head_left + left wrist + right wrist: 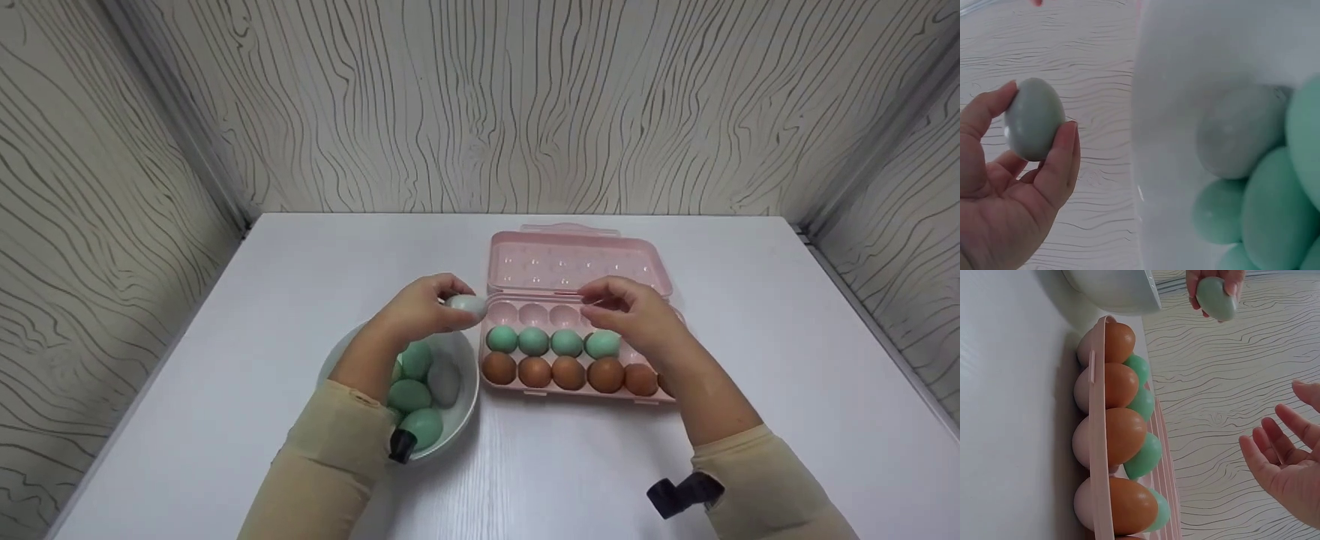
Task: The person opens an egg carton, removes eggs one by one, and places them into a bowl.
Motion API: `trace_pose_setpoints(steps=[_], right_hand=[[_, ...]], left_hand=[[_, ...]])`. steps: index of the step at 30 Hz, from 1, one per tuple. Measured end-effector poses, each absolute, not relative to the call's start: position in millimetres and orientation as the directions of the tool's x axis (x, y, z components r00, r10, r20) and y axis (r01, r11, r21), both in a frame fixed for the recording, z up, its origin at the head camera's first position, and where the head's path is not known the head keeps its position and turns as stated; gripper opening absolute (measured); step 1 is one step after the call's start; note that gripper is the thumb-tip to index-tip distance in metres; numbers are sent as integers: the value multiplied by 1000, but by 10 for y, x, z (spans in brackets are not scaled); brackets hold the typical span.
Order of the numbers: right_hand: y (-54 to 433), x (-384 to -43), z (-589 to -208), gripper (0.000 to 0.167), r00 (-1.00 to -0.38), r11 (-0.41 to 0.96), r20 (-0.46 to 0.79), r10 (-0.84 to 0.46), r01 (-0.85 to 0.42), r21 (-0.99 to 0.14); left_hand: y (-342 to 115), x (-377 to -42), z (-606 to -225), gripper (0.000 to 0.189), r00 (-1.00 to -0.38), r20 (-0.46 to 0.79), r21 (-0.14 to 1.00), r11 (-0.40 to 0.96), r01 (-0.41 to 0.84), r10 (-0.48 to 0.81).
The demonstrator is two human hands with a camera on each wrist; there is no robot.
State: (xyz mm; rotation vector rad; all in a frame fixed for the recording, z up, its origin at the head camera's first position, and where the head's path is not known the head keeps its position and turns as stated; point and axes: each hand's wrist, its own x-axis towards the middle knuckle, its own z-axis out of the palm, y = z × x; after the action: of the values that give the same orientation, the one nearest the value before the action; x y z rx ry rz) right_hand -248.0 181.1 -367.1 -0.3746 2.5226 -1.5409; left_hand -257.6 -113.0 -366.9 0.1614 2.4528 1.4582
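Observation:
Between thumb and fingers, my left hand (421, 306) pinches a pale grey-green egg (1034, 119), held up near the bowl's far rim and the carton's left end. My right hand (634, 311) hovers over the right part of the pink egg carton (536, 391), its fingers loosely bent with nothing between them. Brown eggs (568, 373) fill the carton's front row, partly hidden by my right hand. Several green eggs (533, 341) sit in the middle row. Bare hollows show in the back row (534, 315).
The white bowl (471, 409) on the left holds several green eggs (409, 395) and a grey one (444, 381); my left forearm covers part of it. The carton's lid (574, 259) lies open toward the back. Patterned panels (480, 105) stand behind the white table (555, 480).

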Motion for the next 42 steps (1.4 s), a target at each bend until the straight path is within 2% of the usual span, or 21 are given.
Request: trace_pose_setpoints(steps=[11,23,29,42], right_hand=[[1867,-2483,-3703,34,-963,363,-24,-269,-78,-929],[1877,-2496,-3686,36,-955,279,-5,-296,-82,-957],[1879,-2495,-3690,34,-955,270,-14,-296,-70,-960],[1919,-2490,-3683,38,-953,301,-25,-302,-70,-951]], left_hand=[[-1261,-2600,-3782,26,-949,-240,795,603,-70,206],[-1312,-2592,-3844,23,-910,-343,603,798,-22,234],[-1328,-2604,-3898,25,-888,-407,563,824,-62,211],[-1296,-2569,-3909,19,-890,-430,512,853,-103,150]])
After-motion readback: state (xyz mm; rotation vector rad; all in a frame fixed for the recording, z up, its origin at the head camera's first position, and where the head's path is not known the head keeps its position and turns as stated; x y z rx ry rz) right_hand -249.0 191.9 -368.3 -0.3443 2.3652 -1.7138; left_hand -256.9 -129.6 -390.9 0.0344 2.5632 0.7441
